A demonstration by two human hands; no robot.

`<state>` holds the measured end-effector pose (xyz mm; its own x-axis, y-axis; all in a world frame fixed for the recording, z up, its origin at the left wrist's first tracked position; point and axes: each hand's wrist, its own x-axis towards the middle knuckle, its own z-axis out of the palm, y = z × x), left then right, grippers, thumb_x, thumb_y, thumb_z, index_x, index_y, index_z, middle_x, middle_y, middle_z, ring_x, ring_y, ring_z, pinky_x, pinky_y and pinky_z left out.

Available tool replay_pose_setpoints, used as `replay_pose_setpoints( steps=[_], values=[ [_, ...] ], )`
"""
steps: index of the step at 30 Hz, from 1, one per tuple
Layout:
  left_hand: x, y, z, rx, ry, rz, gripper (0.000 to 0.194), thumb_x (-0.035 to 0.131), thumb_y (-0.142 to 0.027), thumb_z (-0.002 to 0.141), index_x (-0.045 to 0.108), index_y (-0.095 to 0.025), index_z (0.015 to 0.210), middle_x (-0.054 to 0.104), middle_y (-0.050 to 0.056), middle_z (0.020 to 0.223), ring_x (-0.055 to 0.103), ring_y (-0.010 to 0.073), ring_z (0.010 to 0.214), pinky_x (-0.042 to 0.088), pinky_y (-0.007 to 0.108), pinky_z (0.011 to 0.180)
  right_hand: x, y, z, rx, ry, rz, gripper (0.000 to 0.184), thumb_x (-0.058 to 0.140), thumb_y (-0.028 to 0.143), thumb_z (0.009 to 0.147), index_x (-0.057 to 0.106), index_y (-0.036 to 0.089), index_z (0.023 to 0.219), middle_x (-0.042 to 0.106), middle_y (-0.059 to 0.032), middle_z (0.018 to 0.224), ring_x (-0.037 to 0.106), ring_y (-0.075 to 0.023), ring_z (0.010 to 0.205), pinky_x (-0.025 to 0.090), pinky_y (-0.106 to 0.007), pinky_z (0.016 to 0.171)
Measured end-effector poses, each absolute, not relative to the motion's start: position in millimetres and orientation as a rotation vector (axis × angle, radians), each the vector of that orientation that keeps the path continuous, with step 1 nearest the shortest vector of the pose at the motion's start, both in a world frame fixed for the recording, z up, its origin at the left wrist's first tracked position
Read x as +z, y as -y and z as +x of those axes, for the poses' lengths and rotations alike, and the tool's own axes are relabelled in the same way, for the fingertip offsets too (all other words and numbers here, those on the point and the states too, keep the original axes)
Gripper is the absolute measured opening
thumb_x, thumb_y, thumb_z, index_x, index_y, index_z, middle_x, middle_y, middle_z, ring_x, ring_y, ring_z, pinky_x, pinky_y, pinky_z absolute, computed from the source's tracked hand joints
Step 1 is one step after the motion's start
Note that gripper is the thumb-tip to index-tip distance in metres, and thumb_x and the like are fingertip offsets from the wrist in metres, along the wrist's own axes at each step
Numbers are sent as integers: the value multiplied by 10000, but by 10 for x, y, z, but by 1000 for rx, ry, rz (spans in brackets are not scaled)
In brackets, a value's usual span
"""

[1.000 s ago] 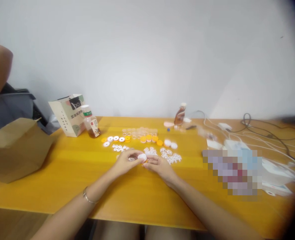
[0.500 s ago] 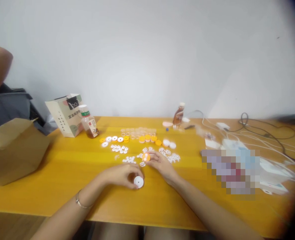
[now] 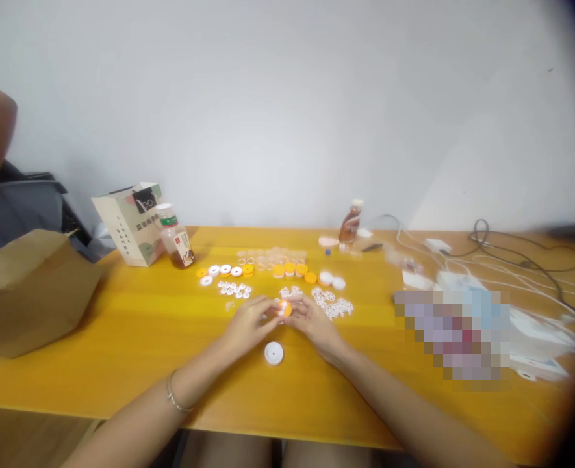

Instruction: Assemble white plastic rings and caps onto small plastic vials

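Between the fingertips of both hands is a small round orange piece (image 3: pixel 284 309) with a bright, glossy face. My right hand (image 3: pixel 314 325) grips it from the right, while my left hand (image 3: pixel 251 325) pinches it from the left. Just below the hands, a white round disc (image 3: pixel 274 353) with a raised rim and a small centre hole lies on the table. White fan-shaped pieces (image 3: pixel 333 304) lie right of my right hand. Several small white parts (image 3: pixel 234 290) are grouped beyond my left hand, and some pieces under the fingers are partly hidden.
Farther back are orange and white rings (image 3: pixel 225 270), orange-topped round pieces (image 3: pixel 290 268) and clear rings (image 3: pixel 262 257). A paper bag (image 3: pixel 131 227) and bottle (image 3: pixel 177 244) stand left, near a cardboard box (image 3: pixel 28 292). Another bottle (image 3: pixel 350 224) and cables (image 3: pixel 501 260) are to the right.
My left hand has let go of the white disc, leaving it on the table, and moved up to the orange piece. My right hand still holds that piece.
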<state>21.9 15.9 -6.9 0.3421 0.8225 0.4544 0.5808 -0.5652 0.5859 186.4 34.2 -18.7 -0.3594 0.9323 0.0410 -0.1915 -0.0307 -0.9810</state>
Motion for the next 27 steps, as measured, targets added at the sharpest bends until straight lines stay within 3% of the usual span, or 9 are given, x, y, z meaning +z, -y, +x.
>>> replay_pose_setpoints(
  steps=[7,15,21,27],
  values=[
    [-85,-160,270,1128,-1274,2150,152,541,-263,752,617,-188,860,586,24,768,552,128,721,435,227,639,-135,-295,1859,1639,1162,-888,257,653,349,638,489,200,769,630,-3,834,614,-136,796,462,-352,831],
    [-134,-162,320,1159,-1461,2185,140,533,-283,758,607,-167,734,586,15,714,546,125,661,422,233,610,-222,-276,1764,1480,1162,-921,336,688,416,567,466,199,697,589,15,754,596,-145,762,511,-338,747],
    [-112,-128,326,1021,-1654,2485,141,509,-284,777,599,-178,754,595,31,734,544,152,684,396,261,635,-236,-254,1709,1402,1191,-888,325,685,415,569,471,204,692,573,9,749,588,-150,753,511,-316,722],
    [-149,-154,293,1125,-1483,2508,135,492,-269,787,588,-174,785,588,30,740,539,142,706,409,248,651,-205,-241,1734,1468,1104,-934,318,694,374,576,468,204,720,573,22,783,585,-121,739,508,-302,735]
  ],
)
